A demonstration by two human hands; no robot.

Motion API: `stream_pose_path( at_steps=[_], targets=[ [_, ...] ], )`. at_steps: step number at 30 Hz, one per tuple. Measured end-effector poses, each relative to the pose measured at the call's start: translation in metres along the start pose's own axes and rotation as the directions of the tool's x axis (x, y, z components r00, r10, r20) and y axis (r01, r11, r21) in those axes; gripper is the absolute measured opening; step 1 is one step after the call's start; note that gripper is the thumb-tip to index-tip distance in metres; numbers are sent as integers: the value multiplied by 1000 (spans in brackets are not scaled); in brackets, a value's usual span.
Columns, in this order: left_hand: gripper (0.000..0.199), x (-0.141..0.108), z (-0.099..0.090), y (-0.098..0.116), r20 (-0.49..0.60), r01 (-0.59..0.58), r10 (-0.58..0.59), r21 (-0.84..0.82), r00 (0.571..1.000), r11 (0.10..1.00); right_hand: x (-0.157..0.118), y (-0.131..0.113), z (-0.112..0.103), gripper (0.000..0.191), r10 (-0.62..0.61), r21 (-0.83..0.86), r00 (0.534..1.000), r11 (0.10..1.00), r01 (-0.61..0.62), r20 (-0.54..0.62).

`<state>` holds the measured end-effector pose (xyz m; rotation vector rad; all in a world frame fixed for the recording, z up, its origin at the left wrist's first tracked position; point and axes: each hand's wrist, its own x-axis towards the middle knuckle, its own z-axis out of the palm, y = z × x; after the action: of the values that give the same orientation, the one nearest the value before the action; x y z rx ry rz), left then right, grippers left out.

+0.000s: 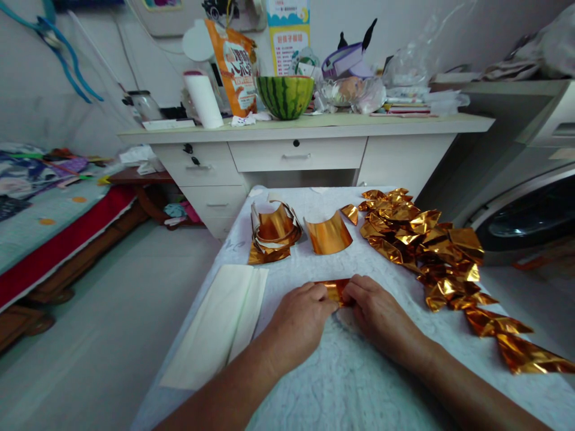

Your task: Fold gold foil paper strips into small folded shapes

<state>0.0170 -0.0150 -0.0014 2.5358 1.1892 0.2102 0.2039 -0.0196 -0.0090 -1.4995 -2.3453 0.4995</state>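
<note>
A small sheet of shiny gold foil paper [335,291] is stretched between my two hands, low over the cloth-covered table. My left hand [303,317] pinches its left end, fingers closed. On the right end, the fingers of my right hand [375,308] are closed too. Just beyond them stands a curved gold foil sheet [329,234]. To its left sits a loose stack of curled gold foil [275,227]. Many folded gold foil pieces [422,245] lie heaped in a trail down the right side. My fingers hide both ends of the held sheet.
Flat pale paper sheets [215,323] lie at the table's left. Behind the table stands a white desk [296,154] with a cut watermelon [286,96], a paper roll [204,100] and an orange snack bag [236,72]. A washing machine [534,173] is at right, a bed [58,221] at left.
</note>
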Motion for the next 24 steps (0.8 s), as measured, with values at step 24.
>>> stream_pose_path(
  at_steps=[24],
  targets=[
    [3, 2, -11, -14, 56, 298, -292, -183, 955, 937, 13, -31, 11, 30, 214, -349, 974, 910, -226, -73]
  ],
)
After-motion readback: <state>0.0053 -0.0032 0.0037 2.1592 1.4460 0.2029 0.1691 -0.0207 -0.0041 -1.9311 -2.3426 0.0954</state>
